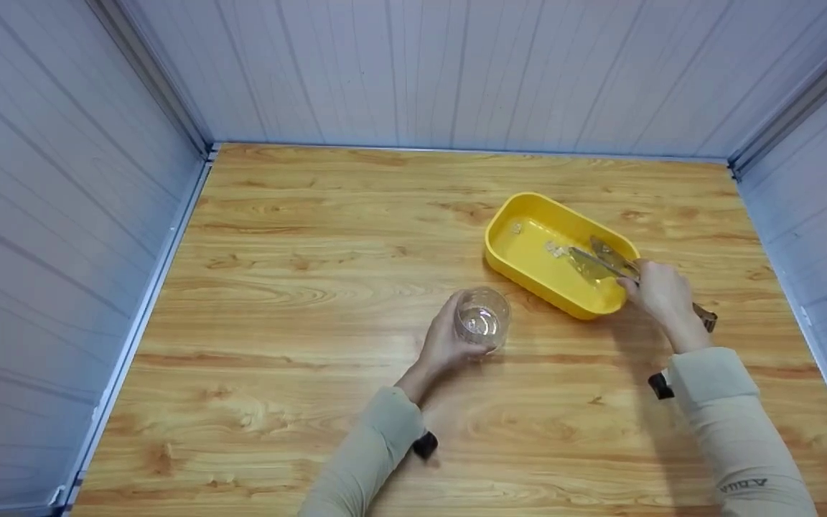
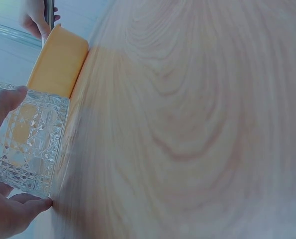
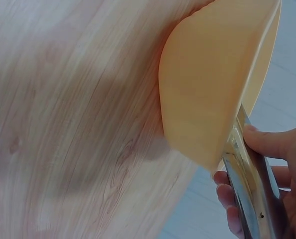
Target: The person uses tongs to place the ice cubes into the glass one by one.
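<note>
Tongs (image 1: 606, 253): one pair, metal, with two arms, right of centre in the head view, slanting down to the right. Tips inside the yellow container (image 1: 535, 260), slightly apart from each other; cannot tell whether anything sits between them. Held in the right hand (image 1: 665, 291), with fingers wrapped round the arms and thumb laid on one of them in the right wrist view.

Yellow container: just one, oblong, on the table (image 1: 277, 309), right of centre in the frame. Inside, small clear pieces (image 1: 555, 249): one patch near the upper-left end, another near the middle beside the tips, too blurred to count piece by piece.

Glass (image 1: 483, 316): one, clear, patterned in the left wrist view, near the centre of the head view, below and left of the container, near but apart. Held in the left hand (image 1: 449, 337), gripped round the side with digits on two opposite faces. Cannot tell what, if anything, lies inside.

Around these: two pale sleeves (image 1: 370, 452), at lower centre and lower right, the latter with dark lettering; two black pieces (image 1: 425, 445), one beside each cuff; three pale panelled walls (image 1: 421, 72), at left, top and right.
</note>
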The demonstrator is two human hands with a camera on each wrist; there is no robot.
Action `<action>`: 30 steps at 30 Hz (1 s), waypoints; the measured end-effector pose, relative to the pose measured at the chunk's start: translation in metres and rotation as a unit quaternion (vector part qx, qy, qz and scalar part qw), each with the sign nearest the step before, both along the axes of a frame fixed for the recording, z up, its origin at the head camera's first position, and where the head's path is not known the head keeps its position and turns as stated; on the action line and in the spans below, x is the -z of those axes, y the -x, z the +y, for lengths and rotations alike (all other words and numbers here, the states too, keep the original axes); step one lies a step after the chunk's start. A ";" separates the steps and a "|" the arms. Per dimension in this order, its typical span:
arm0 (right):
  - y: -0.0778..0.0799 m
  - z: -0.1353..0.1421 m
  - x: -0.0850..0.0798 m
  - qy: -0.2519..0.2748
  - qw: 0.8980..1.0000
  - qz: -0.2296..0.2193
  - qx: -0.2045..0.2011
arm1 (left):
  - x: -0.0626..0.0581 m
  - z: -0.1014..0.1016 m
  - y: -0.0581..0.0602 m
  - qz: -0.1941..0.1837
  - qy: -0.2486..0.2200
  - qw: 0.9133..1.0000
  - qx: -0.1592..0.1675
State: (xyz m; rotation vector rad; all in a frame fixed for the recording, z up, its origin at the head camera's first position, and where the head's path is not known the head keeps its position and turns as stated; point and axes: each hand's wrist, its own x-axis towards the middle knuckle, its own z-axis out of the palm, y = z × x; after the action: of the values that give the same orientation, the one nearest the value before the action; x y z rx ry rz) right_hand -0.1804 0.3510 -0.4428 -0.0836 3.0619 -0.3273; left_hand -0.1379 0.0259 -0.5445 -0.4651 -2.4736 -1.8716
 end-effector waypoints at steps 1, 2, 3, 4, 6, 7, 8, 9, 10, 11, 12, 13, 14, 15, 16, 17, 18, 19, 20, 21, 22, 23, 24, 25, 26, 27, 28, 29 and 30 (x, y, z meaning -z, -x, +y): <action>0.001 0.000 0.000 -0.001 1.000 -0.001 -0.001 | 0.000 0.000 0.000 0.000 0.000 1.000 0.000; 0.001 0.000 0.000 -0.001 1.000 -0.003 0.000 | 0.000 0.000 0.000 0.000 0.000 1.000 0.000; 0.002 0.001 0.000 -0.001 1.000 -0.004 0.000 | 0.000 0.000 0.000 0.000 0.001 1.000 0.000; 0.002 0.001 0.000 -0.002 1.000 -0.005 0.000 | 0.000 0.000 0.000 -0.001 0.001 1.000 -0.001; 0.003 0.001 0.001 -0.002 1.000 -0.005 -0.002 | 0.000 0.000 0.000 -0.001 0.001 1.000 0.000; 0.004 0.002 0.001 -0.002 1.000 -0.006 -0.003 | 0.000 0.000 0.000 -0.001 0.001 1.000 0.000; 0.004 0.002 0.001 -0.002 1.000 -0.008 -0.003 | 0.000 0.000 0.000 -0.001 0.002 1.000 0.000; 0.004 0.002 0.002 -0.003 1.000 -0.008 -0.004 | 0.000 0.000 0.000 0.000 0.005 1.000 0.000; 0.005 0.002 0.002 -0.003 1.000 -0.009 -0.005 | -0.001 0.000 0.000 0.000 0.008 1.000 -0.001; 0.005 0.002 0.002 -0.003 1.000 -0.011 -0.005 | -0.001 0.000 0.000 0.000 0.012 1.000 -0.001; 0.005 0.002 0.001 -0.003 1.000 -0.013 -0.005 | -0.002 -0.001 -0.001 -0.001 0.015 1.000 -0.001; 0.006 0.001 0.001 -0.004 1.000 -0.016 -0.004 | -0.002 -0.001 -0.001 -0.003 0.018 1.000 -0.001; 0.006 0.001 0.000 -0.007 1.000 -0.018 -0.004 | -0.003 -0.001 -0.001 -0.005 0.021 1.000 -0.002; 0.007 0.001 -0.001 -0.009 1.000 -0.020 -0.003 | -0.003 -0.001 -0.001 -0.006 0.024 1.000 -0.002; 0.007 0.001 -0.001 -0.011 1.000 -0.024 -0.001 | -0.003 -0.001 -0.001 -0.008 0.023 1.000 -0.001; 0.008 0.001 -0.002 -0.013 1.000 -0.027 0.000 | -0.004 -0.001 -0.001 -0.009 0.021 1.000 -0.002; 0.008 0.001 -0.002 -0.015 0.999 -0.031 0.003 | -0.003 -0.001 -0.001 -0.010 0.020 1.000 -0.002; 0.009 0.001 -0.002 -0.016 0.999 -0.035 0.005 | -0.003 -0.001 -0.001 -0.009 0.019 1.000 -0.002; 0.009 0.001 -0.002 -0.016 0.999 -0.039 0.008 | -0.003 0.000 -0.001 -0.008 0.019 1.000 -0.002; 0.010 0.001 -0.003 -0.015 0.999 -0.044 0.010 | -0.003 0.000 -0.001 -0.006 0.019 1.000 -0.002; 0.010 0.001 -0.003 -0.015 0.999 -0.048 0.011 | -0.003 0.000 -0.001 -0.005 0.019 1.000 -0.003; 0.011 0.001 -0.003 -0.013 0.998 -0.052 0.012 | -0.003 0.000 -0.002 -0.003 0.018 1.000 -0.003; 0.011 0.001 -0.003 -0.010 0.998 -0.058 0.015 | -0.003 0.000 -0.002 -0.002 0.018 1.000 -0.002; 0.011 0.002 -0.003 -0.009 0.998 -0.062 0.016 | -0.003 0.000 -0.002 0.000 0.018 1.000 -0.003; 0.012 0.002 -0.003 -0.006 0.998 -0.066 0.017 | -0.003 -0.001 -0.002 0.001 0.018 1.000 -0.003; 0.012 0.002 -0.003 -0.005 0.997 -0.069 0.018 | -0.003 -0.001 -0.002 0.001 0.019 1.000 -0.003; 0.012 0.002 -0.003 -0.002 0.997 -0.070 0.018 | -0.003 -0.001 -0.002 0.002 0.019 1.000 -0.003; 0.012 0.002 -0.004 0.000 0.997 -0.073 0.020 | -0.002 -0.001 -0.001 0.002 0.019 1.000 -0.003; 0.013 0.002 -0.004 0.000 0.997 -0.074 0.020 | -0.002 -0.001 -0.001 0.002 0.019 1.000 -0.003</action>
State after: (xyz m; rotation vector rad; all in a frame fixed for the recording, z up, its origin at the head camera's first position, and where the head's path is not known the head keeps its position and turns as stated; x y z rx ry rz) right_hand -0.1933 0.3533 -0.4393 0.0014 2.9208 -0.3191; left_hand -0.1366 0.0249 -0.5423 -0.4609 -2.5097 -1.8218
